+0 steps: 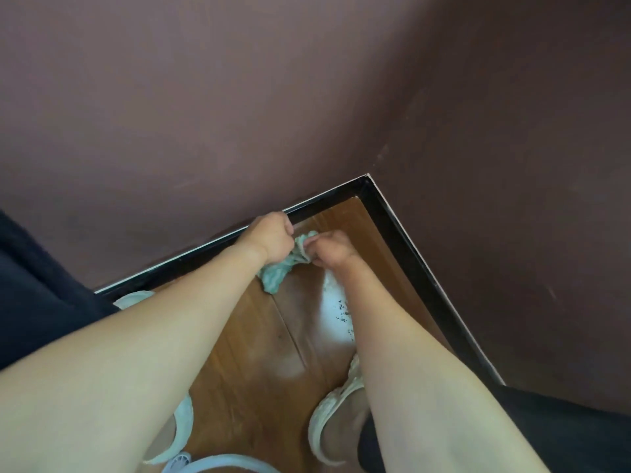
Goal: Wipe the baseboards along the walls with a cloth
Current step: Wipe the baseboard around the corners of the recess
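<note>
A light green cloth [276,276] hangs bunched between my two hands, just above the wooden floor near a room corner. My left hand [269,237] is closed on its upper part, right beside the black baseboard [324,199] of the left wall. My right hand [329,249] pinches the cloth's other end, a little out from the wall. The black baseboard of the right wall [420,268] runs from the corner towards the lower right. Part of the cloth is hidden behind my left wrist.
Dark purple-brown walls [307,97] meet at the corner [367,177]. The glossy wooden floor [273,353] shows dark specks [343,312]. My feet in pale clogs [338,411] stand below. A light blue curved plastic object [211,462] sits at the bottom edge. Dark fabric fills the left side.
</note>
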{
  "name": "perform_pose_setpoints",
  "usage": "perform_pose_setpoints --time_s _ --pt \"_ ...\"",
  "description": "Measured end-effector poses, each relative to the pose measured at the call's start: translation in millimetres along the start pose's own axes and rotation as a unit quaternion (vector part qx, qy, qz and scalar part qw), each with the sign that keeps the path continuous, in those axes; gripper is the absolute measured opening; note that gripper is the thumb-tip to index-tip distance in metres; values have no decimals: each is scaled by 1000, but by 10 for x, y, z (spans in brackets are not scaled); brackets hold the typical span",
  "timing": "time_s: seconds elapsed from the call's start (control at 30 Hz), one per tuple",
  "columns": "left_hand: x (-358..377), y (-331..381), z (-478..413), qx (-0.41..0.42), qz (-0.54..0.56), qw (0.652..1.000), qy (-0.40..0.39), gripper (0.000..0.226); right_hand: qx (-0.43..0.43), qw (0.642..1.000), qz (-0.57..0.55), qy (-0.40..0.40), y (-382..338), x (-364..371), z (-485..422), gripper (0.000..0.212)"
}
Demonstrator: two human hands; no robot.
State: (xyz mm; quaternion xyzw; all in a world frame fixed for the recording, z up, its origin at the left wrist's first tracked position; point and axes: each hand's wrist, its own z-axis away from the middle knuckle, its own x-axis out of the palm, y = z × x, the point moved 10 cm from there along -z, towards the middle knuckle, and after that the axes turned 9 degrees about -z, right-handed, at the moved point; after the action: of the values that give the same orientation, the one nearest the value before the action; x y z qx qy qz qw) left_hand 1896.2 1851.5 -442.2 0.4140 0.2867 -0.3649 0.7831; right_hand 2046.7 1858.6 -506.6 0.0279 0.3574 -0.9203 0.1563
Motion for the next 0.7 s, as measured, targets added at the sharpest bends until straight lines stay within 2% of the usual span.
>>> perform_pose_setpoints --time_s 0.1,0.2,0.27,0.33,0.4,0.53,0.7 --pt "-107 81 92 13 11 1000 13 19 -1 991 -134 11 -67 -89 209 33" --pt "-203 176 187 34 33 999 26 16 -16 981 -191 -2 -203 -91 428 33" --pt "-202 295 259 60 77 995 -1 19 -26 974 -227 -5 -294 -113 578 28" --pt "-164 425 359 77 124 987 -61 20 -37 963 -268 -8 -358 -135 686 22" --pt "-226 518 448 88 147 982 -72 22 -53 950 -309 -4 -417 -175 788 23" --pt "-463 548 495 88 154 984 -4 12 -92 938 -335 -3 -550 -226 931 40" --pt "-648 517 628 58 187 981 8 16 -114 935 -336 -15 -652 -267 1108 43"
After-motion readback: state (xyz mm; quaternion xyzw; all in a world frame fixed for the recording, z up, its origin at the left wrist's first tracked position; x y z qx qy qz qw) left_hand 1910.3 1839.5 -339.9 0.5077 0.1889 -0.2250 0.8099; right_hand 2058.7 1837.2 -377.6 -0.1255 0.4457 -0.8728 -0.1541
